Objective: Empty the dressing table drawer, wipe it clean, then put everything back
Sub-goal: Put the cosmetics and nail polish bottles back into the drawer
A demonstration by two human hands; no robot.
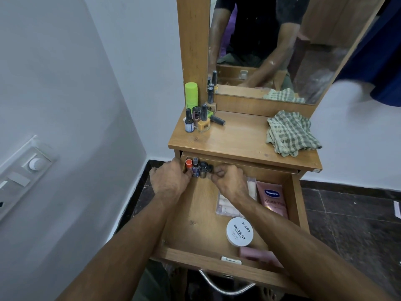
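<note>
The wooden drawer (195, 216) is pulled out under the dressing table top (240, 140). In its back left corner stand several small nail polish bottles (199, 168), one with an orange cap (188, 163). My left hand (171, 179) is curled against the bottles from the left. My right hand (227, 181) pinches at a dark bottle from the right. Whether either hand grips a bottle is hidden by the fingers. A white nail polish remover tub (239, 231), a pink Vaseline tube (273, 200) and a clear packet (227, 205) lie in the drawer.
On the table top, more nail polish bottles (201, 120) and a green stick (191, 94) cluster at the back left. A checked cloth (290, 133) lies at the right. A mirror (271, 46) rises behind. A pink box (260, 255) sits at the drawer's front right. A wall stands to the left.
</note>
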